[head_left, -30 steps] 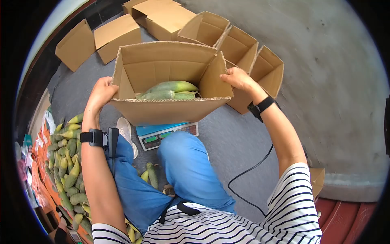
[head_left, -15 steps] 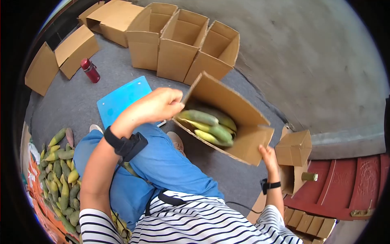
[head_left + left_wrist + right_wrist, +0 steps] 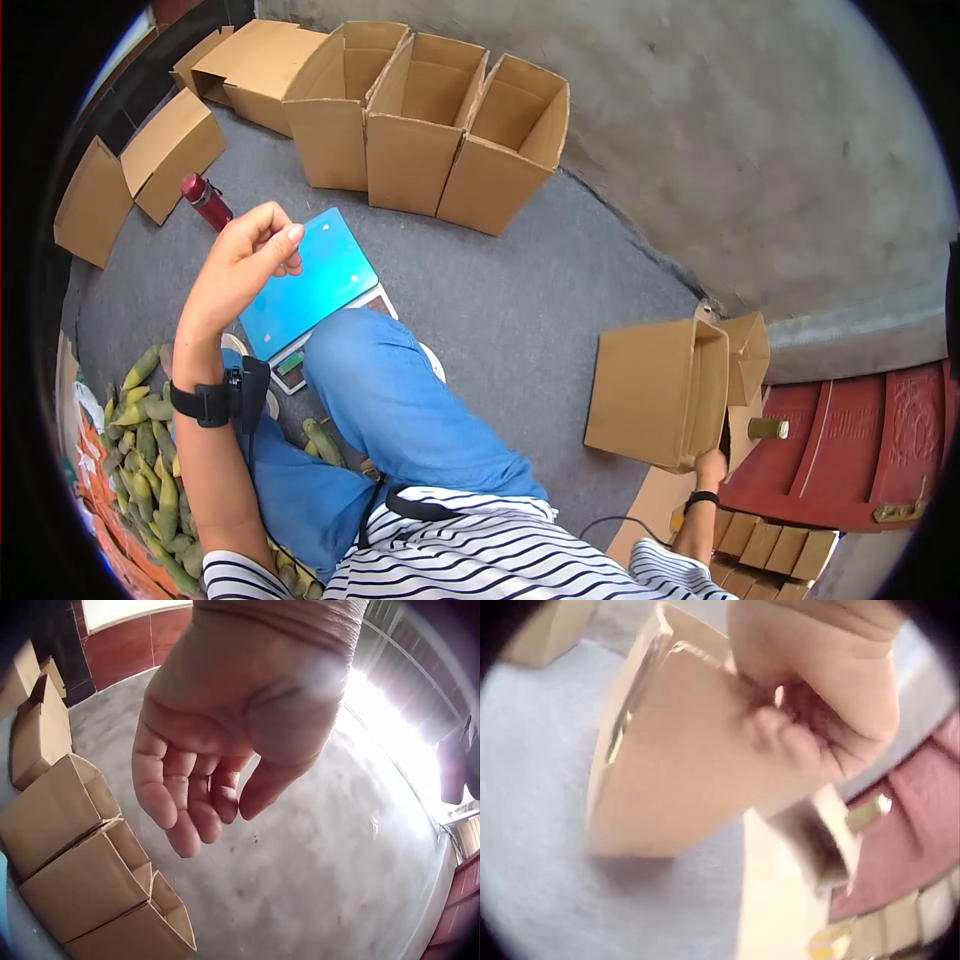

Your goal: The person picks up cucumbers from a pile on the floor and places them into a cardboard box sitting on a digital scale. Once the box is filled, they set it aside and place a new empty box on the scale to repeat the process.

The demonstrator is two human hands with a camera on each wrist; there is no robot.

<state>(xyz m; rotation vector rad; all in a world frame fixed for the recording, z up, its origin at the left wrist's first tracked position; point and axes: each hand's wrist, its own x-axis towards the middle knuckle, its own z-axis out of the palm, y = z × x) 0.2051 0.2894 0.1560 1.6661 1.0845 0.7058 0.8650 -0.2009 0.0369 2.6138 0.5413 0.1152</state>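
Note:
My right hand (image 3: 710, 468) grips the rim of a cardboard box (image 3: 645, 390) at the far right of the head view. In the blurred right wrist view, curled fingers (image 3: 784, 739) lie against that box's wall (image 3: 675, 757). The box leans with its opening turned away from me, and its inside is mostly hidden. My left hand (image 3: 245, 262), fingers loosely bent and holding nothing, hovers over the blue-topped scale (image 3: 315, 285). The left wrist view shows the same empty hand (image 3: 232, 727) in front of the grey wall.
Three open cardboard boxes (image 3: 415, 150) stand in a row along the wall, with more boxes (image 3: 265, 70) to their left. A red flask (image 3: 207, 200) stands beyond the scale. Green-yellow melon-like produce (image 3: 150, 470) is heaped at left. Smaller cartons (image 3: 770, 550) lie near the red door (image 3: 850, 430).
The box holding long green produce has moved from above the scale to the far right. My left hand has let go of it and swung back left; the right hand still holds its rim.

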